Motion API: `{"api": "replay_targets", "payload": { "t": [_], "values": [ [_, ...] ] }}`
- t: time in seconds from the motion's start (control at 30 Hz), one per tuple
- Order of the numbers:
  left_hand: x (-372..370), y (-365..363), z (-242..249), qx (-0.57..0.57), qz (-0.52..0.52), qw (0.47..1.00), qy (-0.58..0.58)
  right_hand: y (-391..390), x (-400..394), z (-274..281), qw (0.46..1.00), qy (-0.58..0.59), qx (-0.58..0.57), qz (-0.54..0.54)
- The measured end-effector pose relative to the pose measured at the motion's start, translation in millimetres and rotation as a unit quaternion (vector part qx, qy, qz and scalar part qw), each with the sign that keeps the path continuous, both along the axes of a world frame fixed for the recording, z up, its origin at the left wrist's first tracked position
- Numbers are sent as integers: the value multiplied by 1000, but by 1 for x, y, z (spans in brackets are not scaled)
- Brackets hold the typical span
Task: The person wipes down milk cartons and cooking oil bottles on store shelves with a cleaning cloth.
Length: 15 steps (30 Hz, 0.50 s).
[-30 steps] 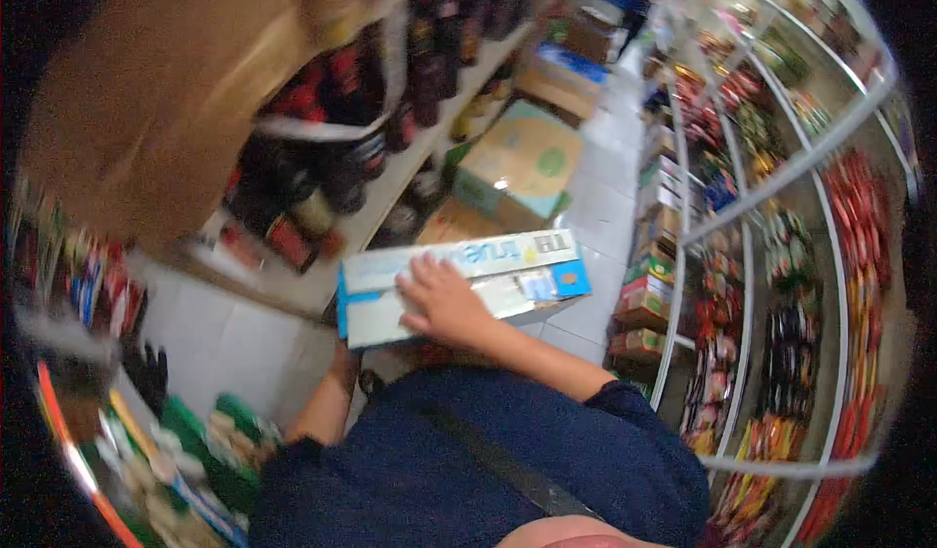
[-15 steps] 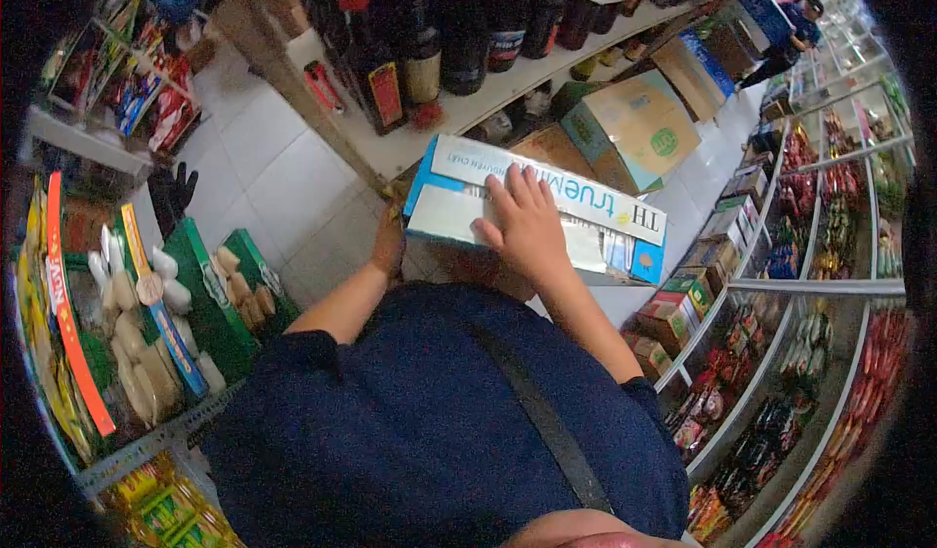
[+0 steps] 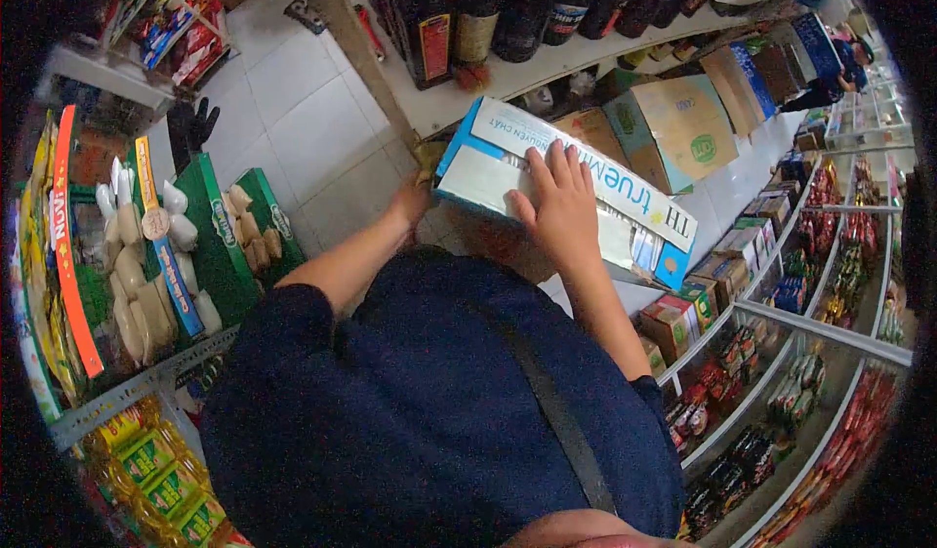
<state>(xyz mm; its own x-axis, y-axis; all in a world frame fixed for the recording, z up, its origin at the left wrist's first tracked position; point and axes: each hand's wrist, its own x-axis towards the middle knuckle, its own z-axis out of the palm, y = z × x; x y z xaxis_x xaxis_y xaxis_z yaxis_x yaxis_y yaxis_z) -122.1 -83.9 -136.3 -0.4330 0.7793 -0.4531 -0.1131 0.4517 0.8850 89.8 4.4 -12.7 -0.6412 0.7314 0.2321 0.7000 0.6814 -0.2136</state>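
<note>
I hold a long blue-and-white milk carton case (image 3: 488, 162) in front of my chest, tilted down to the right. My right hand (image 3: 558, 206) lies flat on its top face, fingers spread. My left hand (image 3: 412, 200) grips the case at its near left end, partly hidden under it. The case hangs over the aisle floor, just below a white shelf (image 3: 547, 75) of dark bottles (image 3: 434, 21).
Cardboard boxes (image 3: 673, 123) stand on the floor along the bottle shelf. Wire racks of snack packets (image 3: 781, 372) line the right side. At left are green boxes (image 3: 229, 245) and a rack of packaged goods. Another person (image 3: 839, 70) stands far down the aisle.
The view has swung left and down across the aisle. The case stayed in both hands and has tilted so its right end points lower.
</note>
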Motion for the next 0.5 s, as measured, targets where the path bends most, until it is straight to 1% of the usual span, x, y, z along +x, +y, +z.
{"api": "replay_targets", "payload": {
  "t": [0.03,0.1,0.13,0.17,0.27,0.37,0.47,0.5],
  "values": [
    [-10,5,-34,9,-67,993,94,0,0,-1,1000,1,4,0],
    [-14,11,-37,8,-85,992,96,2,-1,-2,1000,0,11,0],
    [-8,11,-3,-5,-34,999,5,1,0,-1,1000,-7,8,-1],
    [-6,12,14,-18,17,996,-83,1,0,1,1000,-12,5,-3],
    [-19,9,-16,7,-19,999,-39,1,-2,-2,1000,-18,6,-3],
    [-18,9,8,-5,-81,987,141,0,-5,1,999,-32,9,1],
    [-28,17,-24,-16,-83,981,173,-2,-6,0,999,-34,16,1],
    [-27,17,-19,-25,-89,974,206,-1,-6,-1,999,-32,20,1]
  ]
}}
